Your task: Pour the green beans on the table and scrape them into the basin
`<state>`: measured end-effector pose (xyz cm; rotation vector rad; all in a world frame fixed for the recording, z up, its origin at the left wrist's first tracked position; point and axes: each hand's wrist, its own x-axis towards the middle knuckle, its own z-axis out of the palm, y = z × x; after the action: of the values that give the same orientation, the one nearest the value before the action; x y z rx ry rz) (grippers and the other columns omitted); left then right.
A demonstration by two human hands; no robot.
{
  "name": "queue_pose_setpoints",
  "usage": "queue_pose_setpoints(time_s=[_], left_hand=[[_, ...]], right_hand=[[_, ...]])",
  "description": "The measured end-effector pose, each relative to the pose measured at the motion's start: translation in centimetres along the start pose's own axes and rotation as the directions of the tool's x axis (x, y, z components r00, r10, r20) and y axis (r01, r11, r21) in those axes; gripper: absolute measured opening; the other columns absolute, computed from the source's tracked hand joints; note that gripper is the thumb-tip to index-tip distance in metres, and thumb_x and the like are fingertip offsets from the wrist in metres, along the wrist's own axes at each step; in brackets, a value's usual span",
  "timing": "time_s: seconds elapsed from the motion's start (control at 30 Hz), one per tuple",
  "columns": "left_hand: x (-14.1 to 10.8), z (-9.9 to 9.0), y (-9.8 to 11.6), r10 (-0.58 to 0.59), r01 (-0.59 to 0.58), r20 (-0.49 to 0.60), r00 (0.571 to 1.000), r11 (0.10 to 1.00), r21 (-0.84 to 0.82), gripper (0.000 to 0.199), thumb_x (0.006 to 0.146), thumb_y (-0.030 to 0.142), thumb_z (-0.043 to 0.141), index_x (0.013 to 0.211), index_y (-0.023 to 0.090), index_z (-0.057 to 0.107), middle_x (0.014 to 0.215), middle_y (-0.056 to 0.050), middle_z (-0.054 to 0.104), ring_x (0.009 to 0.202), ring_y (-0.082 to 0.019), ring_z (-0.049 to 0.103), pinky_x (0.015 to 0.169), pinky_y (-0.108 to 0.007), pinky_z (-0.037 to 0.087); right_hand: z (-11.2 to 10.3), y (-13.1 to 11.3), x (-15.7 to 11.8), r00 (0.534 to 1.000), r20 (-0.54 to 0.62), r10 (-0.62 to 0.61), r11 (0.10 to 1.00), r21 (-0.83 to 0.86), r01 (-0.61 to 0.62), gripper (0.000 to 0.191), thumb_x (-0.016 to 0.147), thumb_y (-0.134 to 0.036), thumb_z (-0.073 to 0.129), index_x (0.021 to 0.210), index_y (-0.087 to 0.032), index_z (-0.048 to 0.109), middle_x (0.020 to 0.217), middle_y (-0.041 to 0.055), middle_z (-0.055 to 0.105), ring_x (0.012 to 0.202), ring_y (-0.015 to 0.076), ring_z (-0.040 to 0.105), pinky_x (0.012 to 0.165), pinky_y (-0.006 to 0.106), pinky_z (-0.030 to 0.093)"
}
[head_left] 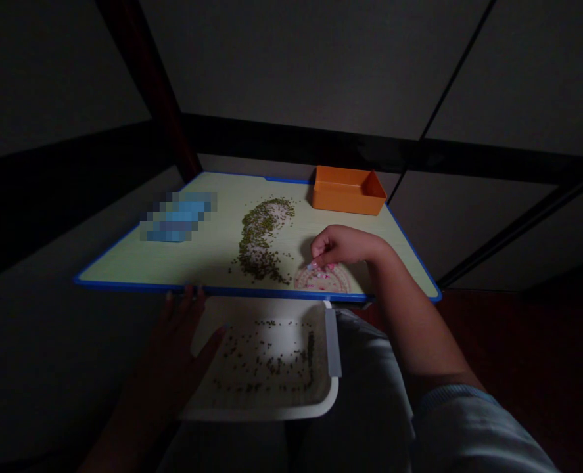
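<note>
My right hand (338, 246) is closed in a pinch just above the tabletop, its fingertips down at a half-round protractor shape (341, 284) with small pink and pale pieces (326, 276) on it. Something pale shows at the fingertips, too small to name. To the left of that hand lies a curved heap of small green beans (256, 230) with whitish patches. My left hand (185, 338), in shadow, has its fingers spread over the left side of a white plastic tub (256, 414), thumb over the inside. Scattered dark green beans (276, 364) lie in the tub.
The pale green table (212, 263) has a raised blue edge. An orange open box (345, 194) stands at its back right corner, and a blurred blue item (180, 217) lies at the left. The tub is below the front edge, above the lap. Cabinet panels (296, 66) rise behind.
</note>
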<state>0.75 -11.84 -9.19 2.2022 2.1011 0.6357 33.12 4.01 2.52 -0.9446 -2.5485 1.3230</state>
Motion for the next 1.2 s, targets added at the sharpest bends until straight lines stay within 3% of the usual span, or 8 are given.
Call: queue_pose_setpoints(time_s=[0.23, 0.5, 0.67, 1.2], left_hand=[[-0.3, 0.0, -0.1, 0.018, -0.018, -0.02, 1.0, 1.0, -0.008, 0.075, 0.085, 0.054, 0.044, 0.15, 0.032, 0.015, 0.162, -0.004, 0.022, 0.15, -0.032, 0.01, 0.118, -0.057, 0.028], [0.0, -0.2, 0.3, -0.002, 0.002, -0.001, 1.0, 1.0, -0.019, 0.075, 0.084, 0.056, 0.043, 0.15, 0.028, 0.02, 0.161, -0.006, 0.024, 0.15, -0.033, 0.009, 0.118, -0.058, 0.029], [-0.1, -0.2, 0.4, 0.001, -0.001, -0.007, 1.0, 1.0, -0.006, 0.075, 0.084, 0.055, 0.044, 0.15, 0.026, 0.021, 0.161, -0.007, 0.023, 0.15, -0.032, 0.008, 0.119, -0.058, 0.027], [0.0, 0.0, 0.1, 0.004, -0.005, -0.013, 1.0, 1.0, -0.019, 0.074, 0.084, 0.057, 0.041, 0.149, 0.029, 0.021, 0.161, -0.006, 0.023, 0.15, -0.032, 0.01, 0.118, -0.058, 0.027]], right_hand=[[-0.2, -0.6, -0.4, 0.994, -0.08, 0.078, 0.994, -0.068, -0.084, 0.016, 0.074, -0.024, 0.066, 0.062, -0.014, 0.064, 0.052, -0.0031, 0.06, 0.049, 0.0079, 0.05, 0.055, 0.022, 0.036], [-0.9, -0.8, -1.1, 0.974, -0.145, 0.172, 0.98, -0.075, -0.185, 0.013, 0.072, -0.018, 0.062, 0.06, -0.015, 0.063, 0.052, -0.003, 0.06, 0.048, 0.0082, 0.051, 0.055, 0.023, 0.037], [-0.8, -0.7, -0.8, 0.965, -0.208, 0.162, 0.97, -0.145, -0.194, 0.013, 0.074, -0.02, 0.063, 0.062, -0.014, 0.063, 0.054, -0.0016, 0.06, 0.051, 0.0087, 0.05, 0.057, 0.024, 0.035], [-0.6, 0.2, -0.4, 1.0, -0.014, 0.019, 1.0, 0.005, -0.019, 0.023, 0.076, -0.034, 0.068, 0.066, -0.014, 0.065, 0.055, -0.0038, 0.059, 0.051, 0.0071, 0.047, 0.056, 0.022, 0.034]])
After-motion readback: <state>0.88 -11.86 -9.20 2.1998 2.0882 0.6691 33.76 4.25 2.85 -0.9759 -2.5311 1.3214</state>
